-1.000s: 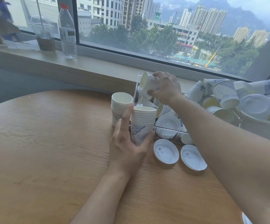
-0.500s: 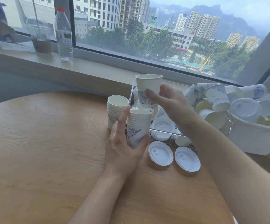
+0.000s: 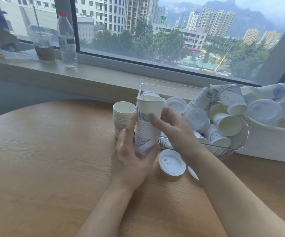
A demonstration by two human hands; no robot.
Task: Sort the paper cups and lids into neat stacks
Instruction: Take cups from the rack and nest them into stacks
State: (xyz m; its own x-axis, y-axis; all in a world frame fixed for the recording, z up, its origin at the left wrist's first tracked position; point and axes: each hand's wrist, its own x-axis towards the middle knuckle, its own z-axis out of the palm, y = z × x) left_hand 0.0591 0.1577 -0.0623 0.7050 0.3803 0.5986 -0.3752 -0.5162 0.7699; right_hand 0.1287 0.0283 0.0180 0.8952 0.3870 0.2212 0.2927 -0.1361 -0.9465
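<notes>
Window light over a round wooden tabletop (image 3: 44, 168), city and hills behind the glass.

Top cup (image 3: 150, 108) sits part-way into the held stack (image 3: 146, 139), rim well proud of the rims below — not yet seated, by my reading. Stack stands upright near the tabletop's far edge, just in front of the clear bin.

Left hand (image 3: 131, 161) grips the stack low, fingers curled round its base and forefinger laid up the side; this looks like a brace so the column does not tip while a cup is pushed in. Right hand (image 3: 170, 129) pinches the top cup, thumb across its front; the other fingers are hidden behind it. Probably steering it straight down.

Second stack (image 3: 122, 117) stands free, touching or just beside the held one on its left; cannot tell which. Likely a finished column parked out of the way.

Two lids (image 3: 172, 162) lie flat on the tabletop just right of the held stack, one largely hidden by the right forearm; lids appear to be set aside for their own pile.

Clear bin (image 3: 223, 151) at the far right edge holds loose cups and lids tumbled every way. White tub (image 3: 266, 147) beyond it is heaped likewise. Much sorting remains, I judge.

Windowsill: water bottle (image 3: 66, 40) and a domed plastic cup (image 3: 41, 43), well apart from the work.
</notes>
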